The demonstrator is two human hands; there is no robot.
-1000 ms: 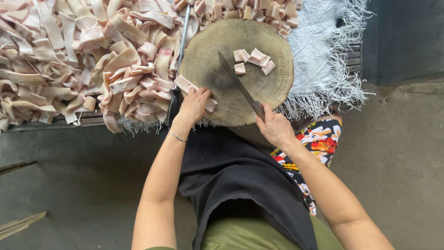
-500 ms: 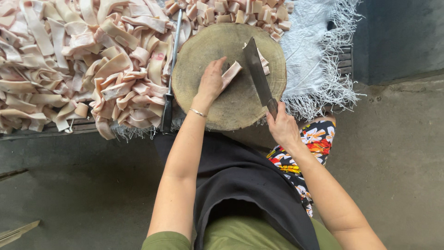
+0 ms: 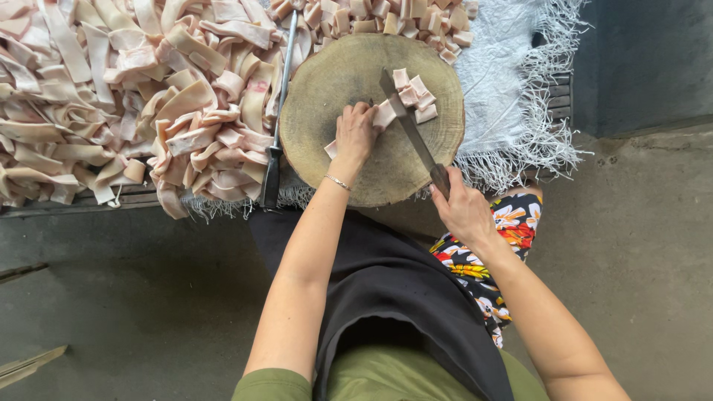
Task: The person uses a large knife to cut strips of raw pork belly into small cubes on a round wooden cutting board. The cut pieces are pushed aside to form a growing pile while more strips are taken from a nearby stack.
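A round wooden chopping block (image 3: 356, 171) sits in front of me. My left hand (image 3: 355, 134) presses a pale pink strip of pork skin (image 3: 383, 116) flat on it. My right hand (image 3: 462, 209) grips the handle of a long cleaver (image 3: 407, 126), whose blade rests across the strip's far end. A few cut squares (image 3: 416, 93) lie just beyond the blade.
A big heap of uncut pink strips (image 3: 126, 96) covers the surface to the left. Cut pieces (image 3: 401, 18) pile up behind the block. A long sharpening steel (image 3: 276, 126) lies at the block's left edge. White fringed cloth (image 3: 512, 89) is at right, grey concrete floor (image 3: 639, 238) below.
My left hand brought a strip from the block's left edge to its middle. The cleaver rose, then came down across the strip, and more cut squares lie past the blade.
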